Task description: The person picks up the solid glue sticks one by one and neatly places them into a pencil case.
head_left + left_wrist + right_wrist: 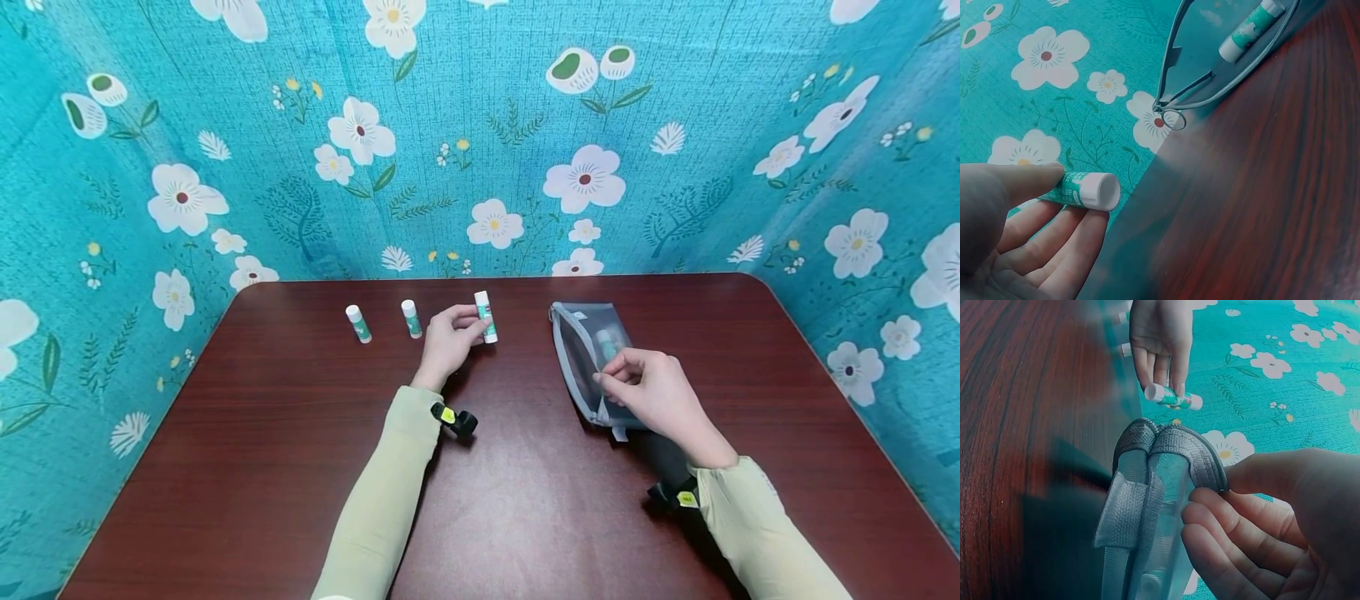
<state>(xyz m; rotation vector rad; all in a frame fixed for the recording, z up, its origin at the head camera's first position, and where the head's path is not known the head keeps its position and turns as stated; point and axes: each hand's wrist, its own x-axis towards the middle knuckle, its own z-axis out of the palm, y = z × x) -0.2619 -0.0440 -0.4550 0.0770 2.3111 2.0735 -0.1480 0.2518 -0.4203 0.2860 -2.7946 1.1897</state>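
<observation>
Holding a glue stick between thumb and fingers of the left hand, long axis nearly upright, white cap uppermost, left of the grey pouch. Pinching the gaping pouch's edge with the right hand, with another stick inside and two more sticks on the table.
</observation>
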